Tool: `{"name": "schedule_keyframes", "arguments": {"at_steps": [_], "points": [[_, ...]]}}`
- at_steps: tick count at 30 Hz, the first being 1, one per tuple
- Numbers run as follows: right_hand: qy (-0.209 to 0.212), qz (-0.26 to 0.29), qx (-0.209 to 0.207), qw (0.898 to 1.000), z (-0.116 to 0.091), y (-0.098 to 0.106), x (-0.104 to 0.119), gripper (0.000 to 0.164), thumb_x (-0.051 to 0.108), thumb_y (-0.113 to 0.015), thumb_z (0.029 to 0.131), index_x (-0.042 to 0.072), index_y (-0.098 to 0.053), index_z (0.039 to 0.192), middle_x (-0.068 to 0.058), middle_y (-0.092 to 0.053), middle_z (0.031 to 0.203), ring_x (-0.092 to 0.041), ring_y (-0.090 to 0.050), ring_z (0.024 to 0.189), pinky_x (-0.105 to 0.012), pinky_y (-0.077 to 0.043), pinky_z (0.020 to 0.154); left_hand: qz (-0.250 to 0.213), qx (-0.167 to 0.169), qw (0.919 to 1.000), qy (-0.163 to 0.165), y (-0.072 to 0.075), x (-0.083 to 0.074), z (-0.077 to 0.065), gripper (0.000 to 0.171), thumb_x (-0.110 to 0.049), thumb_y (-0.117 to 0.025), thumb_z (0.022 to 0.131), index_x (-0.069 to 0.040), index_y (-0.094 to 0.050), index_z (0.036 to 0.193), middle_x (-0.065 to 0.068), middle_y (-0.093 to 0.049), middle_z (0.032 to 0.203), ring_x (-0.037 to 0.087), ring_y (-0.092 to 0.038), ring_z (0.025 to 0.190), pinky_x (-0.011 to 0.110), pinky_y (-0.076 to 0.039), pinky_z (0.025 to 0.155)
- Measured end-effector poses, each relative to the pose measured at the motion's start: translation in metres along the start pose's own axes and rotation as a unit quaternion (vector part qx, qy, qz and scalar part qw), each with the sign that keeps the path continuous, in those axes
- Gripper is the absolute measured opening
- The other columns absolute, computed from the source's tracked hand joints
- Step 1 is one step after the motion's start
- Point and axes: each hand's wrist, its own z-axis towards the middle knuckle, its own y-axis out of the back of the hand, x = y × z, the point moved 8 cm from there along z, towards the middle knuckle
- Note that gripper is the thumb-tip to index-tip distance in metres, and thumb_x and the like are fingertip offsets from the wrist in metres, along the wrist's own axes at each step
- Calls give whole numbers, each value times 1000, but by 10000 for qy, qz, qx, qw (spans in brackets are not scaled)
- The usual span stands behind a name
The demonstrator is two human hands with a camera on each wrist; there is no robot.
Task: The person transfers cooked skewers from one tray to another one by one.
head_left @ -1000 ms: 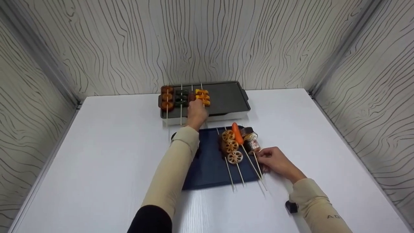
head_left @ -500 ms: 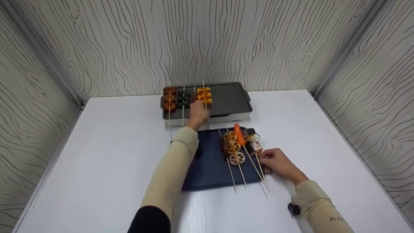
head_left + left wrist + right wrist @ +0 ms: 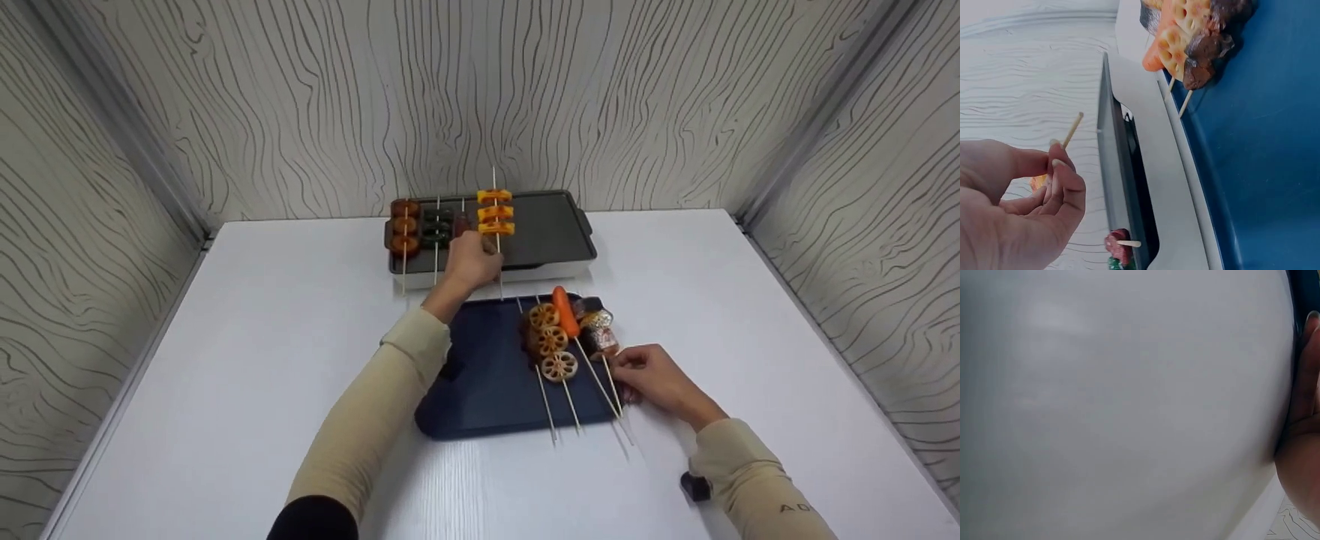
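My left hand (image 3: 472, 259) pinches the stick of a skewer with yellow pieces (image 3: 496, 213) above the dark griddle (image 3: 547, 225). In the left wrist view the stick's bare end (image 3: 1075, 128) pokes out past the fingertips. My right hand (image 3: 656, 381) grips the right edge of the blue tray (image 3: 480, 397) with bent fingers, close to a skewer stick. On the tray's right side lie a lotus root skewer (image 3: 553, 341), dark meat pieces (image 3: 528, 336), an orange sausage-like skewer (image 3: 565, 311) and a dark, silvery skewer (image 3: 598, 330).
Round brown pieces on a skewer (image 3: 405, 225), a dark green skewer (image 3: 436, 226) and a reddish one (image 3: 461, 223) lie along the griddle's left side. A small black object (image 3: 695, 486) sits by the right sleeve. Patterned walls (image 3: 480, 97) enclose the white table (image 3: 247, 360).
My left hand has lifted the yellow skewer and shifted it slightly right, away from the reddish one. The right hand keeps its place at the tray. The head view has shifted a little.
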Motion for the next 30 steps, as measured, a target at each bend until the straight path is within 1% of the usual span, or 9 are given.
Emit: {"name": "schedule_keyframes", "arguments": {"at_steps": [4,6,9,12,16,19,22,27,30], "points": [[25,43,15,10000,-1,1,1,18,5,-64,95,-11,-68,100,-2,-63,65,-9,-58,52,-24,-50,50,-134,121,9997,-182,2,-6,-16,41,-9,-61,99,-4,-66,58,11,-67,57,19,-56,46,24,-33,45],[72,52,15,10000,-1,2,2,18,5,-64,96,-12,-68,99,-2,-63,65,-8,-58,52,-24,-50,50,-211,210,9993,-206,1,-9,-24,34,-9,-61,99,-1,-74,69,14,-71,63,20,-62,51,25,-38,47],[81,54,-12,10000,0,2,2,18,6,-64,96,-12,-68,99,-2,-63,65,-9,-58,52,-25,-50,50,-370,357,9986,-125,0,-11,-37,25,-11,-62,99,-2,-77,81,11,-71,64,20,-66,54,25,-45,49],[48,27,-44,10000,1,1,0,18,5,-64,95,-12,-68,99,-3,-63,66,-9,-58,52,-25,-50,50,-581,527,9969,-17,-3,-9,-49,20,-12,-62,101,-3,-75,90,7,-70,63,28,-71,61,28,-50,53],[-2,-4,-79,10000,1,0,-3,17,5,-64,95,-11,-69,100,-3,-64,67,-9,-58,52,-25,-51,50,-850,799,9932,-27,-9,-5,-66,18,-10,-61,101,1,-73,92,7,-70,64,39,-73,70,38,-58,59],[3,4,-104,9999,-1,1,-4,18,4,-63,95,-12,-69,102,-3,-65,68,-9,-58,53,-25,-51,51,-957,1022,9901,-54,-16,-3,-77,18,-7,-61,101,3,-72,91,8,-70,64,33,-72,63,41,-59,60],[12,8,-123,9999,-3,1,-4,19,4,-63,94,-12,-69,103,-2,-65,69,-9,-59,53,-26,-51,51,-890,1209,9887,1,-25,0,-89,18,-7,-61,101,1,-72,89,7,-70,64,28,-71,60,38,-59,59],[-17,-14,-116,9999,-2,1,-4,18,4,-63,95,-11,-69,102,-2,-64,69,-9,-58,53,-26,-51,51,-928,1399,9856,222,-38,8,-108,18,-6,-62,100,3,-73,88,6,-70,63,35,-74,67,42,-61,62],[-9,0,-128,9999,1,0,-2,16,5,-63,95,-10,-69,99,-2,-64,68,-9,-58,53,-25,-51,51,-975,1435,9844,298,-43,14,-118,17,-5,-62,99,6,-73,91,6,-70,63,29,-73,61,44,-61,63]]}}
